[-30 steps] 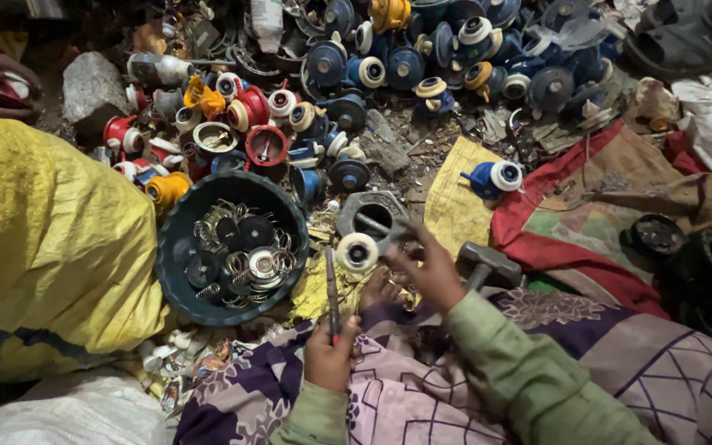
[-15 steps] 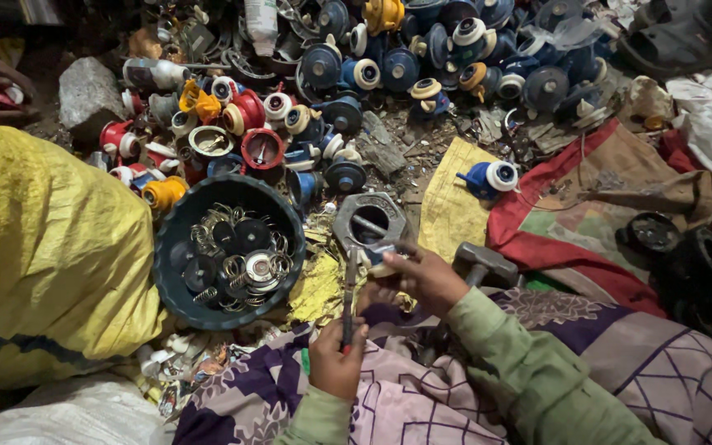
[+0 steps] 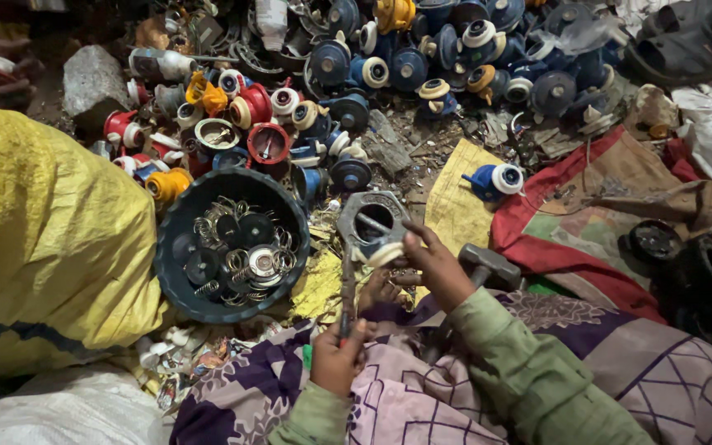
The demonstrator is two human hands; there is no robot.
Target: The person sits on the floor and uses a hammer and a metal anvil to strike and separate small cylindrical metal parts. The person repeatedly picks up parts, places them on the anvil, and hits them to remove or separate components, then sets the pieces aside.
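The left hand [image 3: 339,358] sits low in the view, fingers curled in a closed fist around the handle of a slim screwdriver-like tool [image 3: 347,284]; the shaft stands nearly upright, its tip reaching the large hexagonal metal nut [image 3: 370,222] that lies on the ground just right of the bowl; the forearm enters from the bottom edge in a green sleeve. The right hand [image 3: 432,268] is set higher and to the right, wrist bent inward, thumb and fingers pinched on a small white round cap [image 3: 383,254] held at the lower rim of the nut; its forearm slants down to the right, also in green. The two hands are apart, each clamped on its own item. A dark round bowl [image 3: 176,284] holding springs and discs stands just left of the nut; a yellow sack [image 3: 43,239] lies further left; a hammer head [image 3: 489,265] rests just right of the right hand; a heap of blue, red and yellow valve parts [image 3: 389,66] fills the ground beyond.
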